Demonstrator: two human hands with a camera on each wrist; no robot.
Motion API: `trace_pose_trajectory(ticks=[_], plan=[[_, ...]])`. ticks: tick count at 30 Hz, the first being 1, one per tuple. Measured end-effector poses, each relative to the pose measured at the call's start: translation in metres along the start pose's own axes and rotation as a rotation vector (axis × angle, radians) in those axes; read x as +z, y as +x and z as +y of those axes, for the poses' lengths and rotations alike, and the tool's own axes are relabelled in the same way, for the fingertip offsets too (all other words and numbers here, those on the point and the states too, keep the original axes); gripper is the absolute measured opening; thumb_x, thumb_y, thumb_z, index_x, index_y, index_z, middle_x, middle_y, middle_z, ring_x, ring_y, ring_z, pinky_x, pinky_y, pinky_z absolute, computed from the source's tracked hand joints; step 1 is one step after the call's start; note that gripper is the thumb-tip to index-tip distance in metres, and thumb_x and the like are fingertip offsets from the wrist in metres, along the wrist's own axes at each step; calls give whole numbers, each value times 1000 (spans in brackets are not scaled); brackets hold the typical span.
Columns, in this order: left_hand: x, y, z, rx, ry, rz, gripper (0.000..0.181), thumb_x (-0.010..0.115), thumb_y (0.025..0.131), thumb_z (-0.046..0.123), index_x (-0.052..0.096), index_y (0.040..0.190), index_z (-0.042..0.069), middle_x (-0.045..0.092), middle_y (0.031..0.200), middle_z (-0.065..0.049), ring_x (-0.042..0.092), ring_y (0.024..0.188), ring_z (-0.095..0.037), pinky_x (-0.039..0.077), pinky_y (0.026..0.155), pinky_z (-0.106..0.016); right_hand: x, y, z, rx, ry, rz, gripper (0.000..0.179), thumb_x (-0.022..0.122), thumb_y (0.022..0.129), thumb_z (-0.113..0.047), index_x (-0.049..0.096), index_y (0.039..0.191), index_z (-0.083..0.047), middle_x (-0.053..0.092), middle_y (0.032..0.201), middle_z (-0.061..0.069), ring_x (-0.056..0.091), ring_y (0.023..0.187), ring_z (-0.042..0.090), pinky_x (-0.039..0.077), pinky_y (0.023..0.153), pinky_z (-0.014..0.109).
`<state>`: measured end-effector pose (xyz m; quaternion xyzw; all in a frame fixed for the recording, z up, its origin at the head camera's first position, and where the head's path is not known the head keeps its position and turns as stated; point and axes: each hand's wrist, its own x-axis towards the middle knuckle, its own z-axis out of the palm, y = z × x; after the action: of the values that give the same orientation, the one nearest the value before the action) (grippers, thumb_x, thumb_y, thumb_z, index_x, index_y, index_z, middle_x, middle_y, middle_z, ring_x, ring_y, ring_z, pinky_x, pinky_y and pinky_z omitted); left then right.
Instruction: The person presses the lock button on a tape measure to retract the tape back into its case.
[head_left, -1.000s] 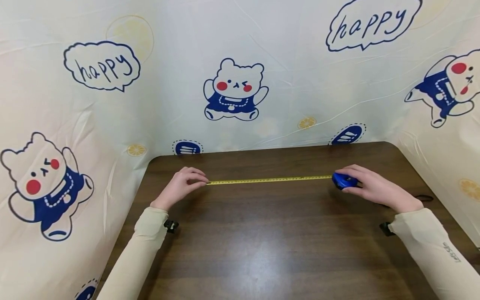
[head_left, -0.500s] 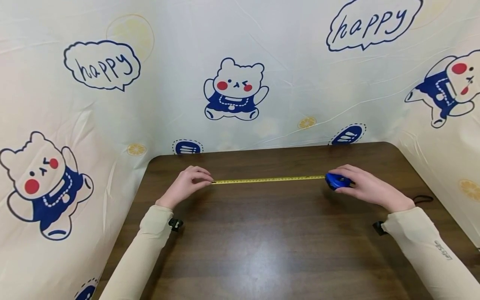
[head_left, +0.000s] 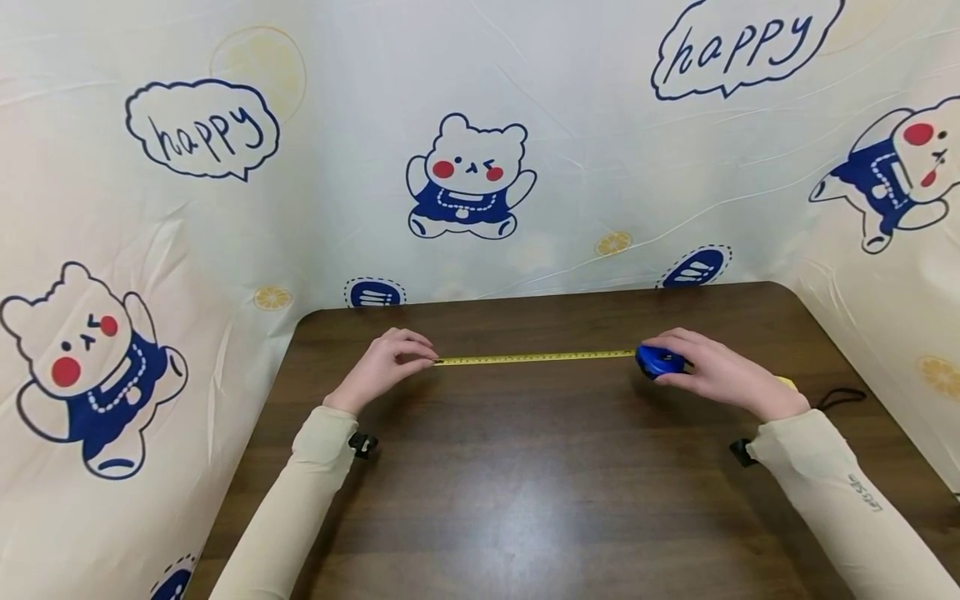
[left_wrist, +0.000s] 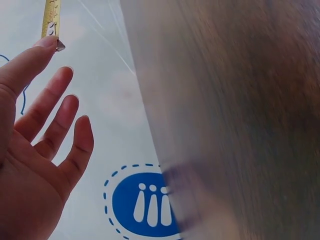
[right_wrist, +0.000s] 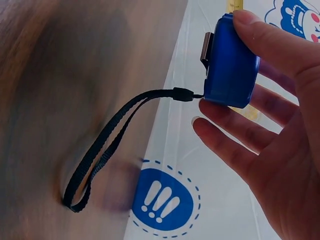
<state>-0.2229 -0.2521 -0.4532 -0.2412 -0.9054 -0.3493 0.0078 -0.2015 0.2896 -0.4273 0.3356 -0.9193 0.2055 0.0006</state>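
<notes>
A blue tape measure [head_left: 660,362] is held in my right hand [head_left: 720,371], between the thumb and fingers. Its yellow tape blade [head_left: 536,358] stretches leftward above the table. My left hand [head_left: 384,367] pinches the blade's end between thumb and forefinger. In the left wrist view the metal end hook [left_wrist: 60,46] shows just past the thumb, while the other fingers are spread apart. The right wrist view shows the blue case [right_wrist: 232,67] from close by, with a metal clip [right_wrist: 205,49] and a black wrist strap [right_wrist: 107,131] dangling from it.
Both hands are above a brown wooden table [head_left: 510,467]. A black cord loop [head_left: 842,395] lies at its right side, near a small yellow thing [head_left: 787,382] mostly hidden by my right wrist. Printed cloth [head_left: 465,267] hangs along the back and both sides.
My hands have moved toward each other, and the exposed length of blade has shortened. The small yellow thing has come into view beside my right wrist.
</notes>
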Motion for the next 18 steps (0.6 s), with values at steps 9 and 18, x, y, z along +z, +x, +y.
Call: trace_pose_trajectory(ticks=[9,18], plan=[[6,6,6,8,-9,-4,13,79,94,17,83,106,19,71,119,-3,56,117,-26,48,97,-49,3,8,-5,-30,-4,6,53,81,92,-22,63,139,-6,64,130,12,62,115,28,55,94,53],[12,11,13,21,-22,-7,13,79,94,15,83,107,18,71,119,-4,56,118,-27,46,100,-51,8,15,-10,-1,14,-17,55,81,93,-24,61,141,-7,63,133,12,62,117,29,55,96,53]])
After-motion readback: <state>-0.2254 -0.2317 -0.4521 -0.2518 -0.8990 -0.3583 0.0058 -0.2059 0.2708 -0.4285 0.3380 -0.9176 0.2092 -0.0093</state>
